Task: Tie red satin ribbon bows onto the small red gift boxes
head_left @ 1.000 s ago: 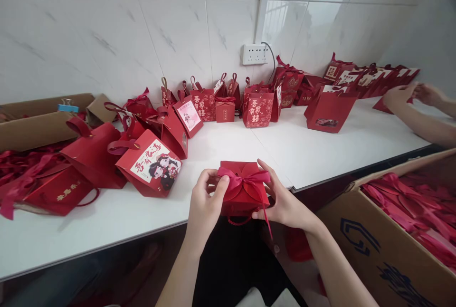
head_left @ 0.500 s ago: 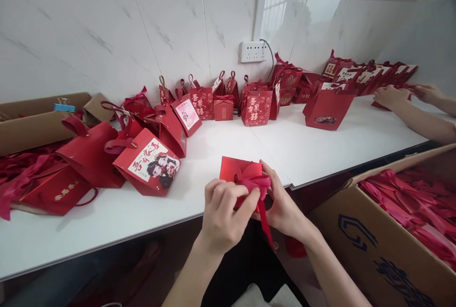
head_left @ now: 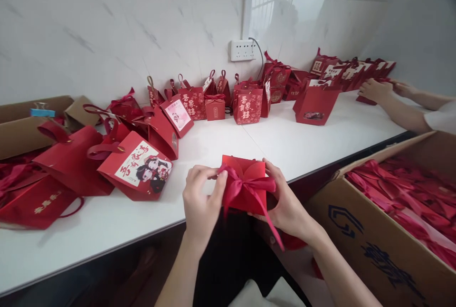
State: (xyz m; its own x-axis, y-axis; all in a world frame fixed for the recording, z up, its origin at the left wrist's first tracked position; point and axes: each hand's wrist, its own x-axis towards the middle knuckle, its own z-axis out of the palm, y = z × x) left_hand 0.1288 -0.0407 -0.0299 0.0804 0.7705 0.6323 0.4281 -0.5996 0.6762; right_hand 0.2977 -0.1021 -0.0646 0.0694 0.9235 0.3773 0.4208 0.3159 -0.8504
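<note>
A small red gift box [head_left: 258, 202] with petal-like flaps on top is held over the table's front edge. A pink-red ribbon [head_left: 245, 183] is tied across it in a bow, and one tail hangs down past the front. My right hand [head_left: 288, 207] wraps round the box's right side, thumb below and fingers behind. At the left, my left hand [head_left: 203, 197] pinches the bow's left loop between thumb and forefinger. The other fingers of my left hand are curled. The underside of the box is hidden.
Finished red boxes [head_left: 142, 167] stand left on the white table [head_left: 217, 143], more along the wall. A cardboard carton [head_left: 359, 216] full of red ribboned pieces stands at right. Another person's hands [head_left: 377, 91] work at far right. A wall socket [head_left: 245, 50] is behind.
My left hand has moved left from the bow's centre to its left loop, and the bow now shows spread out. The view has shifted slightly right.
</note>
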